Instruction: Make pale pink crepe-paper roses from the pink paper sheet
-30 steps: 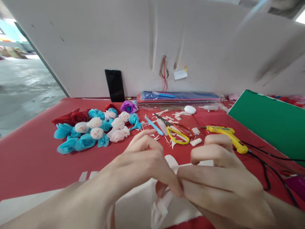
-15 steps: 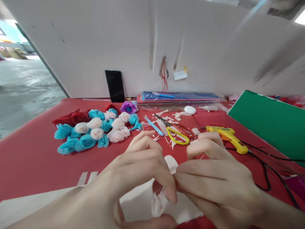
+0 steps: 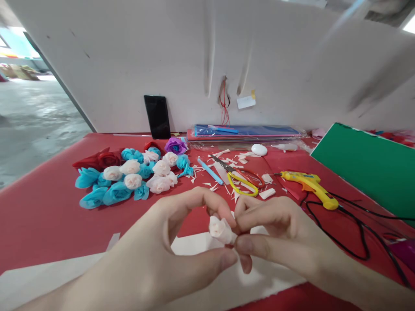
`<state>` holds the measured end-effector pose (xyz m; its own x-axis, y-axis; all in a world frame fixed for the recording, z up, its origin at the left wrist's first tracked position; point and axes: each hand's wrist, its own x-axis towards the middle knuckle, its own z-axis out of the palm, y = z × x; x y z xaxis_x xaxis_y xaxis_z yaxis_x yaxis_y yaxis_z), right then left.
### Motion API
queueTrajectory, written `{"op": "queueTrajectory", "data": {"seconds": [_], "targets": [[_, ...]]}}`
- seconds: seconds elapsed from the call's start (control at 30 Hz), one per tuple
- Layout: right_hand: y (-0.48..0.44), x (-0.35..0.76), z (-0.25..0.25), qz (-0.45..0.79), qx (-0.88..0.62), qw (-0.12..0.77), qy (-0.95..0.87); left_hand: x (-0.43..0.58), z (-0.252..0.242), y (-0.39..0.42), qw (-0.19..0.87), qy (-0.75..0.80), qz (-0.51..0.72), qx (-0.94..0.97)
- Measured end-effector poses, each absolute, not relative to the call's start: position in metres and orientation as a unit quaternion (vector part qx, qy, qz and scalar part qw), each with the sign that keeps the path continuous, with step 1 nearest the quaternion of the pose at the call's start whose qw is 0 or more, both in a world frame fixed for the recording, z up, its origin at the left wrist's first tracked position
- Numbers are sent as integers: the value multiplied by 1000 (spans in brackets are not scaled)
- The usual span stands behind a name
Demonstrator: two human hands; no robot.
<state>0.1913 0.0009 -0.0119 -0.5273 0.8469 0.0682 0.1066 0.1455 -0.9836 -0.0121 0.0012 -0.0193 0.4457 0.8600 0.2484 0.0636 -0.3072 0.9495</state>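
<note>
A small pale pink paper rose (image 3: pixel 220 230) is between my two hands, its bloom turned to the left. My right hand (image 3: pixel 275 229) pinches the rose's narrow base between thumb and fingers. My left hand (image 3: pixel 184 233) curves around the bloom, with the index fingertip against the petals and the thumb just below; its other fingers are partly hidden behind the flower. Under both hands lies a sheet of pale paper (image 3: pixel 191 244) on the red tabletop (image 3: pixel 42 216).
Finished blue, pink, red and purple paper flowers (image 3: pixel 129 181) lie at left. Beyond my hands are scissors (image 3: pixel 241 183), a light blue pen (image 3: pixel 210 171) and paper scraps. A yellow glue gun (image 3: pixel 311 188) with black cable lies at right, beside a green board (image 3: pixel 366 168). A phone (image 3: pixel 157 116) leans on the wall.
The rose has risen and turned, so its bloom shows more fully. My right hand has shifted its grip to the base. A rolled pale scrap near the scissors is now uncovered.
</note>
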Motion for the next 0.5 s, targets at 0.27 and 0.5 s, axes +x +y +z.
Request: {"op": "queueTrajectory", "data": {"seconds": [0.27, 0.5], "targets": [[6, 191, -16, 646, -338, 333, -598, -18, -17, 10, 662, 261, 323, 624], [6, 183, -22, 797, -258, 354, -415, -19, -25, 5, 381, 335, 487, 711]]}}
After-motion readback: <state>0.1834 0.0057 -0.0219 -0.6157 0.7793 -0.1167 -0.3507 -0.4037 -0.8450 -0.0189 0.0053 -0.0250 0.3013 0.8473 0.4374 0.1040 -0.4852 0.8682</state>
